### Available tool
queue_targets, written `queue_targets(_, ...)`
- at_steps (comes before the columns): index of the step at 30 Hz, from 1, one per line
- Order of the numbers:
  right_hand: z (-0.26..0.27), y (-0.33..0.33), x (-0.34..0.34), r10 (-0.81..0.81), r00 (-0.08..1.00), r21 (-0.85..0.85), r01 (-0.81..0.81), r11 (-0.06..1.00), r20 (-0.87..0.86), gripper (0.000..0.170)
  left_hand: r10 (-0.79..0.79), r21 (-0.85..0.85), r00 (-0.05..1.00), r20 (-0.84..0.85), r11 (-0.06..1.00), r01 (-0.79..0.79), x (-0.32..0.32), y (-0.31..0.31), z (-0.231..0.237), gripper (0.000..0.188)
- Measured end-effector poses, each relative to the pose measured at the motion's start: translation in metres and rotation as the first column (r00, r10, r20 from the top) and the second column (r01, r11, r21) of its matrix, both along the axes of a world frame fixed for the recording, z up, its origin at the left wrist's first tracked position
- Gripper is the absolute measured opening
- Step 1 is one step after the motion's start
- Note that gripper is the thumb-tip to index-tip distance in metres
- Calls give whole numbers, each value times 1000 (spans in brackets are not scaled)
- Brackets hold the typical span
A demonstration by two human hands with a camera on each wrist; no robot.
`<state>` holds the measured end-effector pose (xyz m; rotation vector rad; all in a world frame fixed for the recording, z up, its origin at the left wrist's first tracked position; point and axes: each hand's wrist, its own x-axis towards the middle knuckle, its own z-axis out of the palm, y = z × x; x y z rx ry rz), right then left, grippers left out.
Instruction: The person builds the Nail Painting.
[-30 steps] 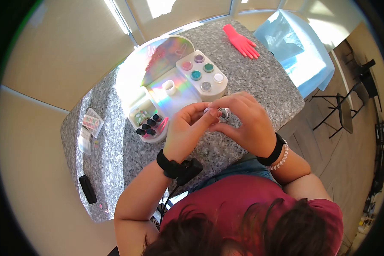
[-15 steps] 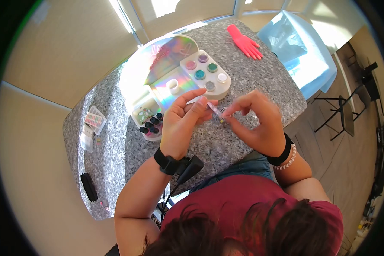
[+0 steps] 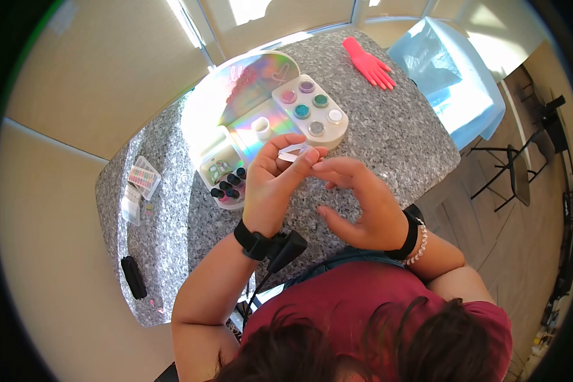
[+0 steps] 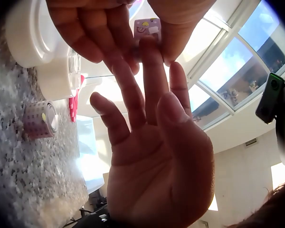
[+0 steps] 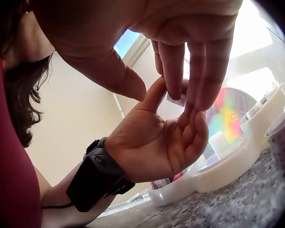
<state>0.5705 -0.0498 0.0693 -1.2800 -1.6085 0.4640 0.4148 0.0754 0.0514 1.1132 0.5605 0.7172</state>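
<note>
My left hand (image 3: 275, 184) pinches a small printed strip (image 3: 290, 155) between thumb and fingers; it looks pale and bent there. Pink with yellow shapes, the strip (image 4: 146, 27) shows at the fingertips in the left wrist view. My right hand (image 3: 363, 207) comes in from the right, fingers extended to the strip and left thumb, its own thumb apart below. In the right wrist view the left hand (image 5: 156, 137) is palm up, right fingers hanging over the strip (image 5: 177, 97). A small dotted roll (image 4: 40, 119) sits on the table near the hands.
A white vanity case (image 3: 279, 159) with a shiny rainbow inside stands open behind the hands, holding glitter pots (image 3: 302, 111) and dark-capped bottles (image 3: 228, 184). A pink model hand (image 3: 369, 67) lies at the back, a clear nail box (image 3: 144, 177) and black pouch (image 3: 133, 277) at left.
Half a second ago the strip ran straight between the hands; now it bends at the left fingers. The right hand has unpinched, its thumb spreading away and its fingers reaching toward the left thumb.
</note>
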Motion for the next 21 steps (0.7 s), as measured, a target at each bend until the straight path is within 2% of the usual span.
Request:
queue_targets(2, 0, -1, 2, 17, 1000, 17, -17, 1000, 18, 60, -3, 10, 1000, -12, 1000, 3, 0, 1, 0, 45)
queue_targets(4, 2, -3, 2, 13, 991, -8, -15, 1000, -130, 50, 1, -6, 1000, 16, 1000, -1, 0, 0, 1, 49)
queue_targets(5, 5, -4, 6, 14, 991, -9, -15, 1000, -130, 50, 1, -7, 1000, 16, 1000, -1, -1, -1, 3, 49)
queue_targets(7, 15, -6, 18, -133, 982, -167, 110, 980, -136, 39, -92, 90, 992, -84, 991, 99, -4, -4, 9, 65)
queue_targets(8, 21, -3, 26, -135, 982, -168, 112, 979, -135, 39, -93, 88, 992, -84, 991, 101, -6, -5, 13, 65)
queue_targets(9, 28, 4, 36, -110, 988, -28, 114, 993, 112, 36, -188, 135, 972, -144, 969, 207, -7, -5, 16, 75)
queue_targets(10, 34, 9, 42, -113, 929, 106, 80, 991, 353, 33, -277, 173, 938, -208, 933, 314, -8, -6, 18, 86)
queue_targets(11, 41, 12, 42, -65, 913, 127, 14, 992, 402, 33, -338, 153, 930, -145, 921, 359, -7, -7, 18, 98)
queue_targets(12, 38, 12, 44, -67, 914, 125, 17, 992, 401, 33, -341, 151, 929, -145, 920, 361, -6, -9, 15, 98)
queue_targets(14, 30, 13, 47, 181, 939, 0, -190, 982, 292, 31, -427, 104, 904, -26, 898, 428, -5, -12, 7, 99)
queue_targets(15, 32, 11, 47, 250, 932, -79, -238, 968, 261, 30, -428, 104, 904, -26, 898, 428, -5, -13, 8, 99)
queue_targets(18, 29, 9, 53, 218, 941, -65, -208, 976, 260, 31, -435, 68, 900, -19, 898, 436, -4, -11, 15, 101)
queue_targets(20, 27, 5, 55, 175, 946, -43, -170, 985, 273, 31, -421, 151, 890, -177, 881, 447, -8, -4, 18, 99)
queue_targets(21, 27, 4, 55, 130, 950, -18, -131, 991, 285, 31, -421, 151, 890, -177, 882, 447, -8, -4, 17, 99)
